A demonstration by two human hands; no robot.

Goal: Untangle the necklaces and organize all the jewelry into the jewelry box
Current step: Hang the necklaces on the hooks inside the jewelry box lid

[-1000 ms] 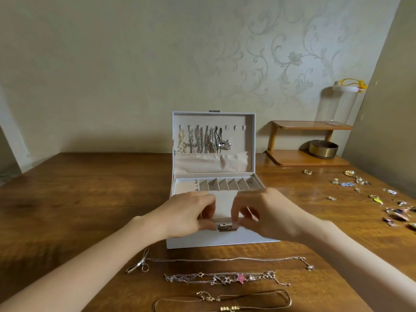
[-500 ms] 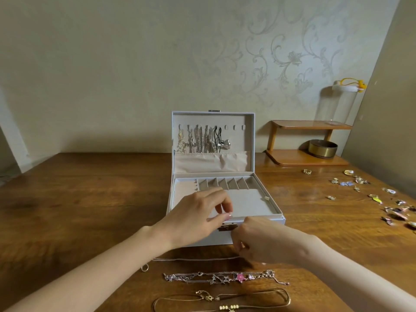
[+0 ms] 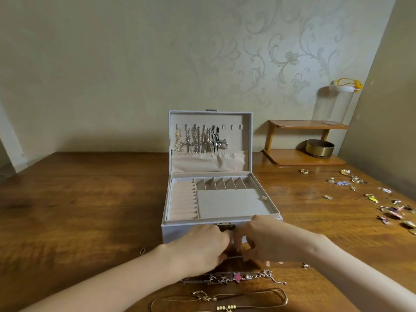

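Observation:
The white jewelry box (image 3: pixel 173 234) stands open mid-table, with several necklaces (image 3: pixel 198 139) hanging on hooks inside its lid. A thin silver necklace (image 3: pixel 234 257) lies on the table just in front of the box. My left hand (image 3: pixel 202 246) and my right hand (image 3: pixel 267 240) are close together over its middle, fingers curled down and pinching the chain. Its ends stick out beside my left wrist (image 3: pixel 142 251) and my right wrist (image 3: pixel 305 265). Nearer to me lie a chain with a pink star (image 3: pixel 237 276) and a gold necklace (image 3: pixel 225 300).
Several small charms and rings (image 3: pixel 392 209) are scattered on the wooden table at the right. A wooden shelf (image 3: pixel 304 158) at the back right carries a brass bowl (image 3: pixel 319 148) and a clear jar (image 3: pixel 337 104). The wall is right behind the box.
Both hands have come down from the box's front rim to the table in front of it. They now close on the thin silver necklace.

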